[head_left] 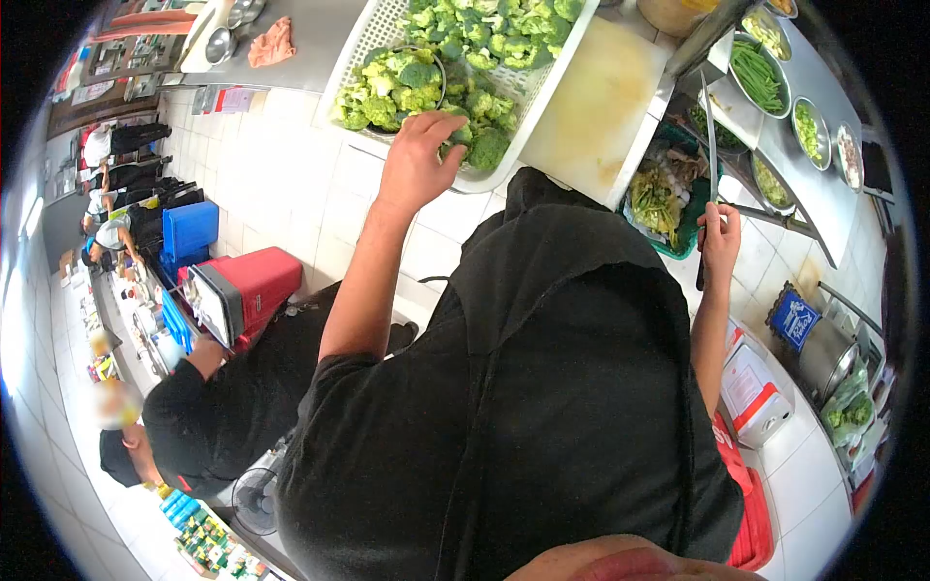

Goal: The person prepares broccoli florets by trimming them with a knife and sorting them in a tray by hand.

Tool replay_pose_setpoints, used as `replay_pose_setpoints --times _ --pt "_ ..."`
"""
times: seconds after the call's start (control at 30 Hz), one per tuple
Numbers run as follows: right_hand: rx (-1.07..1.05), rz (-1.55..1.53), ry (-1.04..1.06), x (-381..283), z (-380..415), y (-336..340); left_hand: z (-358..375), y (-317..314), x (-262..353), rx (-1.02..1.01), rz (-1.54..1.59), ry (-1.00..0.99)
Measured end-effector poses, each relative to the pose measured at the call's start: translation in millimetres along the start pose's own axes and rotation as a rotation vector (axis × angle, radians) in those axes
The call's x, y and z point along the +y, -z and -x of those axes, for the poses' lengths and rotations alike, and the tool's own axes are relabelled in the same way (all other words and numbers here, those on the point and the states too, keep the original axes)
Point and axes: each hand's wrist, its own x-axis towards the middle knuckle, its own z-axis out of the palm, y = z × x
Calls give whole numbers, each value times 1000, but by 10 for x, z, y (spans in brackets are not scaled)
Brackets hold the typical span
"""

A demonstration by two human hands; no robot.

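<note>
My left hand (423, 160) reaches over the near edge of a white perforated crate (366, 37), its fingers curved and apart just above the broccoli. Cut broccoli florets (489, 29) fill the far part of the crate, and a metal bowl of florets (392, 89) sits inside it, left of that hand. A darker broccoli piece (487, 148) lies close to the thumb. Off to the right, my right hand (719, 237) grips a long knife (713, 145) by its handle, blade pointing away from me. Between crate and knife lies a stained white cutting board (593, 102).
Below the board's right side stands a green basket of vegetable scraps (659, 208). Metal bowls of green beans (759, 76) and chopped greens (810, 134) stand on the right counter. Behind me on the left are a co-worker in black (242, 387) and a red cooler (257, 281).
</note>
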Motion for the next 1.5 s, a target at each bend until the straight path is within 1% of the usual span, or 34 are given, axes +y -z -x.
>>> replay_pose_setpoints --times 0.07,0.27,0.37,0.47,0.57,0.6,0.7,0.73,0.83,0.87,0.9,0.93,1.03,1.17,1.23,1.37,1.5 --pt "39 0 -39 76 -9 3 -47 6 16 20 44 -41" --pt "60 9 -89 146 5 -37 -417 -145 -174 64 164 -27" --pt "61 21 -73 151 23 -84 -693 -341 -333 17 65 95" --pt "54 39 -68 135 52 -111 -981 -533 -404 -48 -53 145" --pt "29 16 -29 243 76 -109 -1176 -851 -619 -33 -165 211" --pt "26 -1 -36 220 102 -130 -1243 -881 -610 -83 -210 263" --pt "32 -42 -45 181 211 -190 -1393 -1066 -714 -185 -245 391" --pt "22 -82 -63 221 231 -198 -1413 -1112 -701 -192 -249 425" --pt "-25 -73 -34 185 324 -272 -1414 -1194 -659 -200 -247 514" --pt "-32 -62 -77 158 368 -284 -1406 -1215 -666 -192 -236 533" --pt "-44 -76 -70 140 386 -307 -1405 -1222 -652 -185 -223 552" --pt "-56 -89 -64 123 399 -329 -1411 -1152 -558 -225 -211 560" --pt "-71 -113 -78 -125 485 -446 -1367 -1252 -705 -72 -131 516" --pt "-114 -104 8 -287 431 -494 -1328 -1117 -678 -107 -88 520" --pt "-124 -99 51 -377 389 -559 -1277 -1159 -627 -76 -74 528" --pt "-215 -115 45 -577 328 -676 -1291 -1331 -708 -56 -110 533" --pt "-259 -97 82 -684 298 -787 -1268 -1276 -709 32 -66 509"
